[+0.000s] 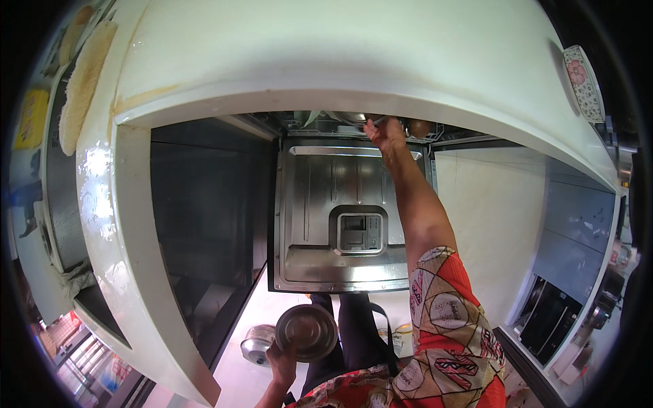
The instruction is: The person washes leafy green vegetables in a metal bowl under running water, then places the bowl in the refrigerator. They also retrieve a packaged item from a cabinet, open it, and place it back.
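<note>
My left hand [283, 362] grips the rim of a round stainless steel bowl [307, 332], low in front of my legs. My right arm stretches forward over the lowered dishwasher door [320, 183]. Under the countertop edge, my right hand [386, 133] is at the dish rack, its fingers bent at the rim of a shiny metal bowl [352, 117]. The edge of the counter hides part of that bowl. Just right of this hand sits a brown rounded item [420, 128] in the rack [435, 130]. A detergent dispenser [360, 233] is set into the door's inner face.
A white countertop [340, 47] overhangs the dishwasher. A second metal pot or bowl [258, 345] stands on the floor by my left hand. Dark cabinet panels [204, 204] are on the left, grey drawers [571, 231] on the right. A flower-patterned dish [583, 83] lies on the counter.
</note>
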The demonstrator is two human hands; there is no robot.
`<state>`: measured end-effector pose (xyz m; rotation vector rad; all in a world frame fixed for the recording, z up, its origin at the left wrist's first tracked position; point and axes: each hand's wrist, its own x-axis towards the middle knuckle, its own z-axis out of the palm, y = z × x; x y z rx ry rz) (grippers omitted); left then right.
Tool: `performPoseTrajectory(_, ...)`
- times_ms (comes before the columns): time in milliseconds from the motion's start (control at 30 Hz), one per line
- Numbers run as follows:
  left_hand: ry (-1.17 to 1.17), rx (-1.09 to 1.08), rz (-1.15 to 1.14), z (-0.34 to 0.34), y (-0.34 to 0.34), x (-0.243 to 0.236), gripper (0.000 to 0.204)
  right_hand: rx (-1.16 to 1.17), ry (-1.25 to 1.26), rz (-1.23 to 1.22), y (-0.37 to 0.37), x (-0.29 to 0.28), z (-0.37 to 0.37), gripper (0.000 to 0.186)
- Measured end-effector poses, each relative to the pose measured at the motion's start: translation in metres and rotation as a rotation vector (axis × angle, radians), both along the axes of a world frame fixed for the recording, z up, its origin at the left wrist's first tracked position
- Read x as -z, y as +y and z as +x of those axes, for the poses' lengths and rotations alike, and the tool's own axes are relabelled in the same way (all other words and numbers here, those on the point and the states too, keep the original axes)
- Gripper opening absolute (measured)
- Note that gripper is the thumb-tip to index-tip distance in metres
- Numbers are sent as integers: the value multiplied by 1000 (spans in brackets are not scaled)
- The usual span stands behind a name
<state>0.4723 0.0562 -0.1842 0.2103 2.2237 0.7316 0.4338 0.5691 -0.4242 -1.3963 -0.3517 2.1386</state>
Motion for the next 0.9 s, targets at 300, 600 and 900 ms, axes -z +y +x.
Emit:
performPoseTrajectory(300,148,132,69,4,-10,27,11,-283,-154,214,22,13,-8,20)
performPoseTrajectory(600,334,456,67,-6,2,34,10,-382,-189,210,18,-3,-13,29)
performPoseTrajectory(900,-59,-280,187,-21,34,37,18,-683,-146,674,-60,-33,13,24)
